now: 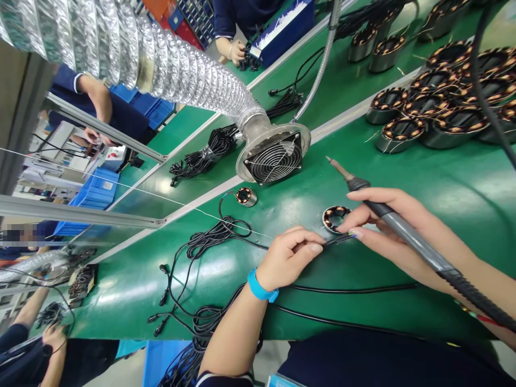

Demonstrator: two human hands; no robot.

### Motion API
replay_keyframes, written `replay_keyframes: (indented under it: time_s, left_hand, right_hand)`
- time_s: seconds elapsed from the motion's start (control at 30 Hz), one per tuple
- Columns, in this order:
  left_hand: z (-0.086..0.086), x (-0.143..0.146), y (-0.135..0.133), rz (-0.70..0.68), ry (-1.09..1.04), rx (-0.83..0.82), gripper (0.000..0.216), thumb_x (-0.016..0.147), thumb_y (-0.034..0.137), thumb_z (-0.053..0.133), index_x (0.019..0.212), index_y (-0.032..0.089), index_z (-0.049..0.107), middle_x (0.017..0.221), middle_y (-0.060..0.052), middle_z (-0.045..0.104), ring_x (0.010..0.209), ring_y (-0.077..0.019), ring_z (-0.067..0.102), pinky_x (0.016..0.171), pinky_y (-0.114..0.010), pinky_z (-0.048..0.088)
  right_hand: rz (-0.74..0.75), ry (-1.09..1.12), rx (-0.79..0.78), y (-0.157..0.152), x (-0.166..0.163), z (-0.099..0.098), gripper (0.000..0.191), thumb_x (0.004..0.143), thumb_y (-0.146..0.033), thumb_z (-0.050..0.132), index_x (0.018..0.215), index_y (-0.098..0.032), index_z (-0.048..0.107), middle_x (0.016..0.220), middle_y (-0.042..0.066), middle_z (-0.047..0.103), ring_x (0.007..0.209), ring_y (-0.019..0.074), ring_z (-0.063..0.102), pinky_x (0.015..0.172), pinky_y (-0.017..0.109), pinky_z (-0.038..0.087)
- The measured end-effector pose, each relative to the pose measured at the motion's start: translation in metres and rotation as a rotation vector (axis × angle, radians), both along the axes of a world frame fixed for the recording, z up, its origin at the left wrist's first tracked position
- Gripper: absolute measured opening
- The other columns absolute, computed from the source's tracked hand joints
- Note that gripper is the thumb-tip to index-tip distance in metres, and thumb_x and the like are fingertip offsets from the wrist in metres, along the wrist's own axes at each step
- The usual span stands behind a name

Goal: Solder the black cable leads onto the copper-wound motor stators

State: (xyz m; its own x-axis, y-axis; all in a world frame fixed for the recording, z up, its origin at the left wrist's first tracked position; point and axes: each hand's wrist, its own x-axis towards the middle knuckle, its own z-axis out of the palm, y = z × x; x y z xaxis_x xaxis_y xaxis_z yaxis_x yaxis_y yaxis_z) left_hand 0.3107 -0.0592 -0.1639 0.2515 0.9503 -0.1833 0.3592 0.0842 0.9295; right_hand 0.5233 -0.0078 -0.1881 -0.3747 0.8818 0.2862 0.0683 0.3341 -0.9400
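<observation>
My left hand [287, 257], with a blue band at its wrist, is closed around a black cable [336, 240] near its end. A soldering iron [403, 231] lies across my right hand [389, 228], its bare tip pointing up and left over the bench. Thumb and forefinger of that same hand pinch at the cable's end, where small coloured wires show. Just behind these fingertips sits a ring-shaped stator [328, 217] with copper windings, partly covered by the right fingers. Whether the fingers touch it, I cannot tell.
A fan on a fume duct [278, 158] hangs over the bench. One small stator [245, 196] and coiled cables [213, 236] lie to the left. Many-wound stators [403, 131] stand back right. Co-workers' hands [237, 52] are across the bench and at far left.
</observation>
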Motion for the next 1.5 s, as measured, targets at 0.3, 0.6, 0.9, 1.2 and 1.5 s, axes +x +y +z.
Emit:
replay_keyframes:
  time_s: [0.3,0.6,0.9,1.2,1.5]
  left_hand:
    - [-0.004,0.015,-0.002,0.030,0.067,0.018,0.044,0.101,0.043,0.045,0.078,0.015,0.070,0.075,-0.004,0.055,0.071,-0.0138,0.053,0.073,-0.028,0.045]
    - [-0.003,0.023,-0.002,0.001,-0.220,-0.133,0.045,0.097,0.058,0.050,0.082,0.016,0.059,0.081,-0.006,0.066,0.080,-0.0165,0.063,0.083,-0.032,0.050]
    - [-0.003,0.022,0.012,0.337,-0.240,-0.248,0.015,0.081,0.026,0.066,0.074,0.015,0.059,0.061,0.004,0.050,0.057,-0.0064,0.041,0.057,-0.022,0.034]
    - [-0.014,0.018,0.028,0.470,-0.153,-0.246,0.011,0.081,0.010,0.062,0.071,0.014,0.061,0.063,0.005,0.055,0.059,-0.0064,0.046,0.061,-0.022,0.037]
    - [-0.017,0.016,0.026,0.479,-0.199,-0.219,0.008,0.079,0.016,0.063,0.071,0.014,0.062,0.062,0.004,0.055,0.058,-0.0062,0.045,0.058,-0.022,0.037]
  right_hand:
    - [0.036,0.010,0.183,-0.010,-0.010,-0.009,0.034,0.103,-0.028,0.057,0.136,-0.028,0.047,0.097,0.000,0.067,0.082,0.0082,0.069,0.081,0.017,0.060]
    - [-0.026,-0.031,0.360,-0.012,-0.011,-0.001,0.030,0.104,-0.028,0.055,0.133,-0.026,0.048,0.088,-0.002,0.062,0.080,0.0079,0.067,0.083,0.015,0.056]
    - [-0.117,-0.260,0.396,-0.006,0.001,0.000,0.039,0.110,-0.038,0.045,0.148,-0.029,0.046,0.093,-0.004,0.074,0.085,0.0093,0.073,0.074,0.014,0.057]
    - [-0.180,-0.284,0.418,-0.021,0.026,-0.005,0.016,0.106,-0.040,0.055,0.106,-0.025,0.061,0.083,0.002,0.066,0.062,0.0100,0.062,0.050,0.026,0.044]
    - [-0.134,-0.273,0.450,-0.021,0.027,-0.007,0.016,0.107,-0.038,0.052,0.103,-0.024,0.058,0.081,0.002,0.062,0.064,0.0080,0.063,0.051,0.022,0.046]
